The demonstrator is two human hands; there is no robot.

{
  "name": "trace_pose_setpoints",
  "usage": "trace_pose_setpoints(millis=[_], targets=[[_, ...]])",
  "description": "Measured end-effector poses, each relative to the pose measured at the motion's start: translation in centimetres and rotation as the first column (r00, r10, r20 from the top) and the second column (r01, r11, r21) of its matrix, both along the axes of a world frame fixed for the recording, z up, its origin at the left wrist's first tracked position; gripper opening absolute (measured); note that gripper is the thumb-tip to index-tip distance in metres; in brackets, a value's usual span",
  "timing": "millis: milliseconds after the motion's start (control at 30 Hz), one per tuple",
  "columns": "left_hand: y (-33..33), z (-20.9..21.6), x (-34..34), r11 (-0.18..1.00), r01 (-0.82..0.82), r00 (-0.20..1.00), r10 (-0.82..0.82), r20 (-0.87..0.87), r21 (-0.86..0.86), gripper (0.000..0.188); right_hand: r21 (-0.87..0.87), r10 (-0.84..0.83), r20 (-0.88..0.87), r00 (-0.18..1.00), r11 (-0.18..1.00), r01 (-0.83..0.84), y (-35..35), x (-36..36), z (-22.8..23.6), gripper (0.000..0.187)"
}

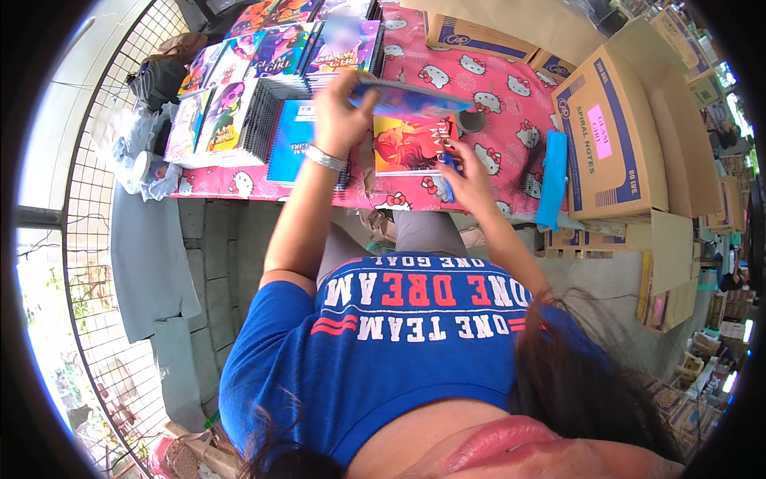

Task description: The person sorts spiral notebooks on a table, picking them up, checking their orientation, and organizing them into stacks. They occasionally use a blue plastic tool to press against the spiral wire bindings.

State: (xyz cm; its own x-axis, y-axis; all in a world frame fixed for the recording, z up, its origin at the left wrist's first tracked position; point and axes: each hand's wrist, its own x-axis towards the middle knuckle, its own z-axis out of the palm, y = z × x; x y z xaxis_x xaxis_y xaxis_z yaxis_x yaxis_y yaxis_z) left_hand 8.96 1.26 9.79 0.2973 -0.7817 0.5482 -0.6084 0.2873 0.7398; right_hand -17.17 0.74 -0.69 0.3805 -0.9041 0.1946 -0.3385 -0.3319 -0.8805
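My left hand (341, 120) is closed on the edge of a spiral notebook (419, 101), lifted and tilted above the table and partly blurred. Beneath it lies a notebook with a red and orange cover (405, 152). My right hand (471, 182) is closed round a small blue-handled tool (449, 174) at that notebook's right edge; the fingers hide part of the tool, so its exact kind is unclear. To the left of my left hand is a blue-covered notebook (289, 148), partly behind my wrist.
Stacks of spiral notebooks (231, 120) fill the table's left and far side. A pink patterned cloth (495, 84) covers the table. On the right stand a large open carton (610, 136) and a bright blue strip (552, 180). A grey cup (471, 121) sits beyond my right hand.
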Motion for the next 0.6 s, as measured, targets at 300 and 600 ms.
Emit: trace_pose_setpoints(millis=[300,600], targets=[[-4.2,-1.8,8.6,0.831,-0.329,0.675,-0.127,0.727,0.45,0.027,0.002,-0.217,-0.727,0.651,0.948,0.318,-4.8,-7.8,-2.7,0.04],[2.4,-9.6,12.9,0.507,-0.597,0.766,0.133,0.628,0.621,0.068,-0.238,-0.504,-0.81,0.3,0.75,0.617,-11.9,-14.2,-5.1,0.033]])
